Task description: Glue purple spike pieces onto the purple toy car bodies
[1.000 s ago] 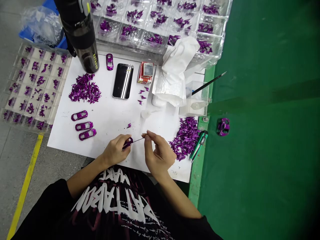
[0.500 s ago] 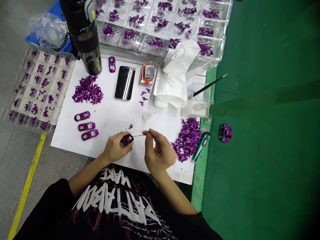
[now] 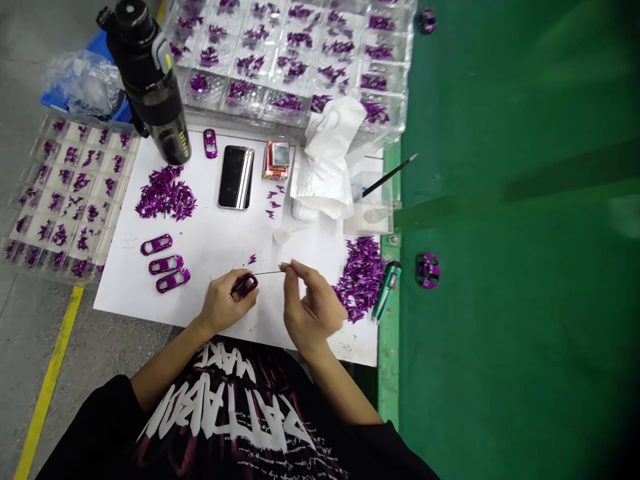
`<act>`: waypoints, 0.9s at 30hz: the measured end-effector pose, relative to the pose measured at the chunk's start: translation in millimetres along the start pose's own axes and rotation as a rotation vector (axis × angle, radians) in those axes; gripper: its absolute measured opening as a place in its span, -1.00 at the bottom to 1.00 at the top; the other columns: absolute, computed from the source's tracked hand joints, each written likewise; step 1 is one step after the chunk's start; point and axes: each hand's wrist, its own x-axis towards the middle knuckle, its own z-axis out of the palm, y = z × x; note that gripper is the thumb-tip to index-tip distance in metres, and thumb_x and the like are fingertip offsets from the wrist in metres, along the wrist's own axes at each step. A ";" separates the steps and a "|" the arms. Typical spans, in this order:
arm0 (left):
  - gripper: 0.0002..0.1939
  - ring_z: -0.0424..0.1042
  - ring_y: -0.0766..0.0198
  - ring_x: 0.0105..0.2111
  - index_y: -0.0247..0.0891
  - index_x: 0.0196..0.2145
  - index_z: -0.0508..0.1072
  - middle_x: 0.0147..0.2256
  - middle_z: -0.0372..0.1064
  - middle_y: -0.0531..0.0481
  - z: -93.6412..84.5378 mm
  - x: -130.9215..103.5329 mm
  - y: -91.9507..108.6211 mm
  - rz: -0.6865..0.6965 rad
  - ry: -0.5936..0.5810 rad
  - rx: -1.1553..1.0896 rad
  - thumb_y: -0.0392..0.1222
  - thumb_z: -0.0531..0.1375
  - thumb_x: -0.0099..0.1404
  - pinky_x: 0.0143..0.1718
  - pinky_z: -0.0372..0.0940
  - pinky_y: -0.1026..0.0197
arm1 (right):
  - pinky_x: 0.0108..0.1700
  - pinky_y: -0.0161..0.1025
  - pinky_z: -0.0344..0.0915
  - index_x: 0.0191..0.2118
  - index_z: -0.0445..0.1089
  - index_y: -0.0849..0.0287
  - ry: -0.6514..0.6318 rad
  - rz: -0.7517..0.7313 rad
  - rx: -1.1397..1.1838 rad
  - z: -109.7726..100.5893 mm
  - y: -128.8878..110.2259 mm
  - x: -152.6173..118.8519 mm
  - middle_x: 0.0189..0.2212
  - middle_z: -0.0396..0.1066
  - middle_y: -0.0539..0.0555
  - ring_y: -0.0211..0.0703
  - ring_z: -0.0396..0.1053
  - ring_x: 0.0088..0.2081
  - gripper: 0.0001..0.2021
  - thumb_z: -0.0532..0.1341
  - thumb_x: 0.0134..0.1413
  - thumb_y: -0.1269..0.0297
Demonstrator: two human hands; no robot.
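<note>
My left hand (image 3: 224, 301) is closed around a small purple car body (image 3: 245, 285), above the front of the white sheet (image 3: 200, 247). Between finger and thumb of my right hand (image 3: 313, 307) is a thin dark rod (image 3: 269, 272), whose far tip reaches the top of the car body. A small purple piece (image 3: 252, 259) lies just beyond my left hand. Three more purple car bodies (image 3: 165, 265) rest to the left. Beside my right hand is a heap of purple pieces (image 3: 361, 277).
A black bottle (image 3: 155, 100), a phone (image 3: 236, 177), a red box (image 3: 276, 161) and white tissue (image 3: 330, 160) stand or lie farther back. Compartment trays (image 3: 295, 113) run behind them. A green cutter (image 3: 387, 292) lies at right, near a purple car (image 3: 429, 270) on green surface.
The whole view has shifted, so the table things appear farther left and another purple car shows at top right. Both hands keep their hold, with the rod's tip now over the car body.
</note>
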 end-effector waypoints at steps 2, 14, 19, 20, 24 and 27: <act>-0.75 0.44 0.33 -0.51 -0.23 -0.07 0.52 -0.32 0.58 0.00 -0.4 -0.7 0.4 0.019 0.005 -0.009 -0.17 0.32 0.30 -0.38 0.42 0.24 | -0.21 -0.14 0.60 -0.07 0.54 0.16 0.202 -0.018 -0.139 -17.3 14.5 23.4 -0.28 0.64 0.05 -0.10 0.64 -0.28 -0.87 0.28 0.31 0.34; -0.66 0.39 0.33 -0.40 -0.18 0.02 0.58 -0.23 0.36 -0.02 -5.1 -4.6 5.0 0.098 -0.017 -0.193 -0.23 0.35 0.28 -0.40 0.38 0.27 | -0.05 0.07 0.54 -0.05 0.56 0.29 0.234 0.161 -0.440 -55.3 117.3 128.5 -0.18 0.63 0.27 0.10 0.61 -0.18 -0.56 0.14 0.36 0.00; -0.70 0.55 0.19 -0.16 -0.18 0.06 0.55 -0.17 0.46 -0.08 -5.5 -10.3 19.9 0.017 -0.020 -0.345 -0.16 0.30 0.39 -0.12 0.50 0.14 | -0.01 0.02 0.52 0.03 0.58 0.19 -0.054 0.299 -0.391 -78.0 70.0 95.6 -0.14 0.65 0.20 0.06 0.62 -0.15 -0.56 0.11 0.40 -0.02; -0.69 0.58 0.14 -0.10 -0.19 0.06 0.55 -0.14 0.51 -0.10 -3.5 -10.0 24.9 -0.029 -0.031 -0.415 -0.15 0.30 0.39 -0.05 0.51 0.09 | -0.07 -0.02 0.54 -0.02 0.60 0.16 -0.159 0.336 -0.340 -86.1 54.6 80.8 -0.20 0.66 0.17 0.03 0.62 -0.21 -0.57 0.11 0.40 -0.04; -0.65 0.59 0.08 -0.02 -0.21 -0.01 0.59 -0.09 0.62 -0.13 17.2 -6.0 50.4 -0.211 -0.175 -0.695 -0.16 0.44 0.26 0.08 0.48 0.05 | -0.13 -0.18 0.58 0.01 0.57 0.15 -0.634 0.343 0.058 -110.5 0.4 13.8 -0.17 0.65 0.14 -0.07 0.63 -0.21 -0.66 0.28 0.31 0.02; -0.65 0.61 0.09 -0.04 -0.23 -0.03 0.59 -0.08 0.63 -0.14 44.0 -2.6 70.1 -0.164 -0.402 -0.675 -0.14 0.45 0.25 0.10 0.47 0.06 | -0.13 -0.22 0.57 -0.01 0.54 0.13 -0.511 0.408 0.040 -127.5 -15.6 -19.7 -0.23 0.63 0.09 -0.14 0.60 -0.27 -0.76 0.30 0.30 0.15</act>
